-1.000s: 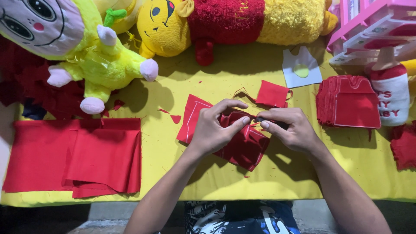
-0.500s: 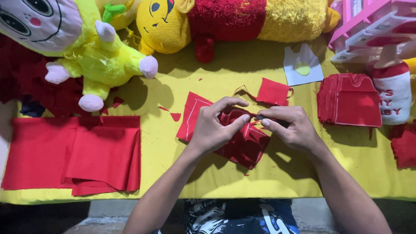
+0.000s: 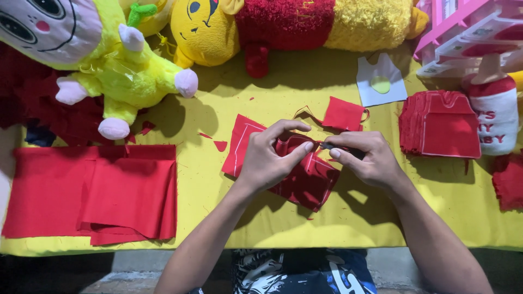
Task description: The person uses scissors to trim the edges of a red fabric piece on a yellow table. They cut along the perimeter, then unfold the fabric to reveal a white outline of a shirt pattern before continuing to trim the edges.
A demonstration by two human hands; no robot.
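Red fabric piece (image 3: 305, 177) pinched by left hand (image 3: 269, 160), right hand (image 3: 368, 160) grip closed on dark scissors (image 3: 340, 148)

Toy-sewing workshop: plush toys (image 3: 131, 71), stacked cut red fabric (image 3: 441, 125), yellow worktable (image 3: 218, 109)

left hand (image 3: 269, 158) pinching | right hand (image 3: 365, 158) pinching (fingertips nearly meeting)

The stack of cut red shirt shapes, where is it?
In the head view, the stack of red shirt-shaped pieces lies on the yellow table cover at the right, beside the red-and-white plush bottle and beyond the right hand.
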